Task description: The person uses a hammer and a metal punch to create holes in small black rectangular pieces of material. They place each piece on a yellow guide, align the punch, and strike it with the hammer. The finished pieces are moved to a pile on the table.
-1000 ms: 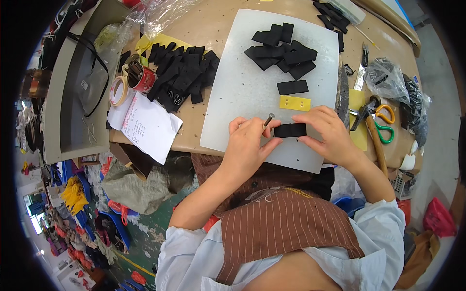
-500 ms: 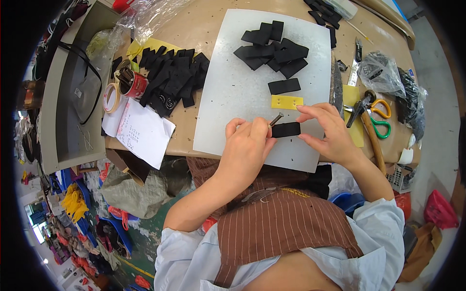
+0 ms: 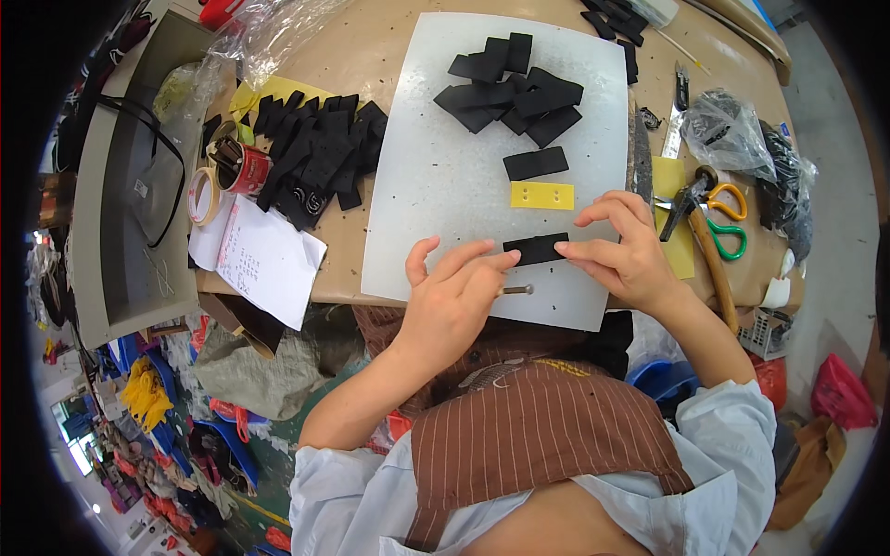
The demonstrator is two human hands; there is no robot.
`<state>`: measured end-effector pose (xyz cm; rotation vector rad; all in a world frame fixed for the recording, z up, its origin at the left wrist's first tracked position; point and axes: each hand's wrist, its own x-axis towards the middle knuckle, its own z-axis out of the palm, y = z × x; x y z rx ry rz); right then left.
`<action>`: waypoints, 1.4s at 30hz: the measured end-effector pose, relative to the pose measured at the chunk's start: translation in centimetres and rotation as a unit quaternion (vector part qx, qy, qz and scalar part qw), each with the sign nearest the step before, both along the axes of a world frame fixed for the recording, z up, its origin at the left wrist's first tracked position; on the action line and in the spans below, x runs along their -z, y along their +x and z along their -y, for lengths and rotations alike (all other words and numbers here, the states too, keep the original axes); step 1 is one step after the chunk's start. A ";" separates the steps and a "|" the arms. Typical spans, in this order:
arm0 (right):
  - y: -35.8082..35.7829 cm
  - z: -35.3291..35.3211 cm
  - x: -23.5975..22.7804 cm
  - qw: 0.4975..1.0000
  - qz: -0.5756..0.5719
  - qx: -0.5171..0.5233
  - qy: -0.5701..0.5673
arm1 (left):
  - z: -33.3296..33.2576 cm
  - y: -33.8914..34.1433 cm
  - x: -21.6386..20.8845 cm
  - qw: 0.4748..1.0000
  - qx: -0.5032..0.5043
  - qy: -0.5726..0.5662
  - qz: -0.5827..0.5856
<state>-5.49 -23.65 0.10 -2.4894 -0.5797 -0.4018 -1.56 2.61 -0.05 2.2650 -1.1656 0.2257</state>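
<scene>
A short black fabric strip lies on the white cutting board, close to its near edge. My left hand has its fingertips at the strip's left end, while a thin metal punch is tucked in its lower fingers, with its headed end sticking out to the right. At the strip's right end my right hand pinches the corner between thumb and finger, its other fingers raised. Just beyond lie a yellow rectangular template with small holes and another black strip.
A heap of black strips sits on the far part of the white board. To the right are a hammer, scissors and a box cutter. More strips, a red tin, tape and a notebook lie left.
The punch has swung from pointing up beyond the strip to lying low on its near side. My left fingers have spread out toward the strip's left end, and the strip has shifted slightly left.
</scene>
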 end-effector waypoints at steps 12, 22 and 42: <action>0.2 -0.4 -0.7 1.000 -0.018 -0.009 -0.021 | 0.8 -0.3 0.7 0.999 0.005 -0.028 -0.030; 0.6 -0.4 -1.4 0.988 -0.137 0.028 0.065 | 0.8 -0.3 1.2 0.997 0.004 -0.057 -0.044; 5.8 -2.9 -6.5 0.900 -0.386 0.026 0.200 | 0.3 -0.8 0.1 1.000 -0.011 -0.007 -0.005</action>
